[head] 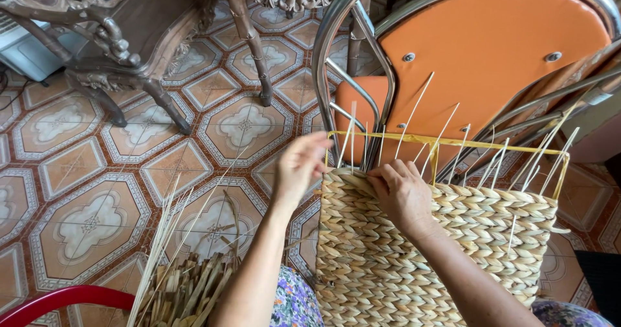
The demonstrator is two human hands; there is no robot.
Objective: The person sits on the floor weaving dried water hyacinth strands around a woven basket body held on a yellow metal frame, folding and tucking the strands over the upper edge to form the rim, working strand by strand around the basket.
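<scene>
Clearly the weaving is well along: the braided body of the woven panel (440,249) stands tall on the person's lap, and only the top row under the yellow frame rod (446,142) remains unwoven. The left hand (299,166) sits at the panel's ten o'clock corner, fingers curled together, seemingly pinching a strand at the edge, though I cannot tell exactly what they grip. The right hand (402,194) lies just beside it on the top row, fingers bent and pressed down on the braid, holding the last turn in place.

As I judge it, the step is working a strand around the upright pale stakes (453,152) at the left end; the next move calls for a firm pull and a tuck between two stakes without loosening what the right hand pins.

At twelve o'clock the orange chair (491,55) with its chrome tubes crowds the stakes closely. At seven o'clock a bundle of loose fibre (187,288) rests near a red rim (58,301); the tiled floor (97,172) at nine o'clock gives elbow room.
</scene>
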